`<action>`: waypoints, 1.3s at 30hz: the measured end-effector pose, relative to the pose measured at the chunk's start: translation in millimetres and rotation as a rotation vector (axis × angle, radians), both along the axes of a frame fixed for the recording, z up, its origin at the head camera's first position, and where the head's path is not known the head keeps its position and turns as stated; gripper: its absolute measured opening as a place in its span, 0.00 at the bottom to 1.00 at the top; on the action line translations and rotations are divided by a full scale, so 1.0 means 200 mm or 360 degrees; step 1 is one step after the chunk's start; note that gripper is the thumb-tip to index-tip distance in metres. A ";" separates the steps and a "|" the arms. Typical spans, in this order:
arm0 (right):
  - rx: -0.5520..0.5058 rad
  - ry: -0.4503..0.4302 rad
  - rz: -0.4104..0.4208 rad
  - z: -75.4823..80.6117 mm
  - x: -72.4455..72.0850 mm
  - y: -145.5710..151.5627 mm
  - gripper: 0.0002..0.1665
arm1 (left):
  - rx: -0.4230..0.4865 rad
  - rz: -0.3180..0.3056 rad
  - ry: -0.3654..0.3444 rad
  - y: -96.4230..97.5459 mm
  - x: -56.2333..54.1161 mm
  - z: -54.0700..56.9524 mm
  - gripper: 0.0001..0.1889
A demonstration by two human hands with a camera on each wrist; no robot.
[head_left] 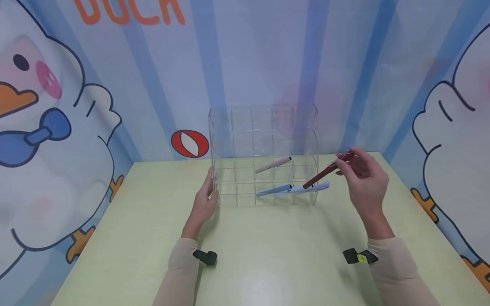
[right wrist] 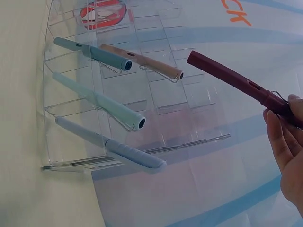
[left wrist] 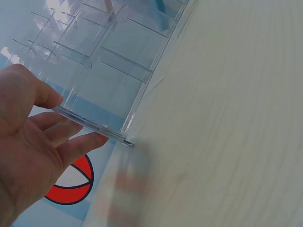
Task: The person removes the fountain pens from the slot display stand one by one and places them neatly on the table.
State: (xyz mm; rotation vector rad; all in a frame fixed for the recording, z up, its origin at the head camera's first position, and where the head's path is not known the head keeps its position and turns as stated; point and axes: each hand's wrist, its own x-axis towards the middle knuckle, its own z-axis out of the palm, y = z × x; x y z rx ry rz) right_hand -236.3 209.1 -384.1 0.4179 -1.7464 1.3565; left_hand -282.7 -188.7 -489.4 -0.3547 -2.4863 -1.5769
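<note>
A clear acrylic pen rack point(head_left: 264, 182) with rows of compartments stands at the back of the table. My left hand point(head_left: 203, 204) grips its left side panel point(left wrist: 94, 125), thumb on one face and fingers on the other. To the right of the rack, my right hand point(head_left: 365, 182) pinches a dark red pen point(right wrist: 227, 78) near its clip end, the other end slanting down toward the rack. In the lower row lie a blue pen point(right wrist: 90, 53), a pale blue pen point(right wrist: 102, 101) and a lavender pen point(right wrist: 113, 146). A pinkish pen point(head_left: 273, 165) lies one row higher.
The pale yellow-green table point(head_left: 252, 255) extends in front of the rack. Directly behind stands a blue striped backdrop point(head_left: 260, 51) with cartoon ducks, an orange word and a red oval print point(head_left: 199, 144). Each wrist wears a small dark camera strap point(head_left: 206, 257).
</note>
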 end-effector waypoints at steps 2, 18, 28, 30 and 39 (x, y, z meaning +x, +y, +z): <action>-0.0015 -0.0003 0.0013 -0.01 0.00 0.00 0.26 | 0.0011 -0.0005 0.0000 0.00 0.00 0.00 0.39; -0.0069 -0.0004 0.0105 -0.08 0.00 -0.04 0.26 | 0.0006 -0.0011 0.0040 -0.01 0.00 0.00 0.39; -0.0126 -0.0035 0.0108 -0.09 -0.01 -0.07 0.23 | 0.0002 -0.0016 0.0043 -0.01 -0.02 0.00 0.40; -0.0120 -0.0047 0.0107 -0.08 0.00 -0.08 0.24 | 0.0003 -0.0011 0.0035 -0.01 -0.02 0.00 0.40; -0.0013 -0.0088 0.0130 -0.08 0.00 -0.09 0.26 | 0.0013 -0.0004 0.0031 -0.01 -0.02 -0.01 0.39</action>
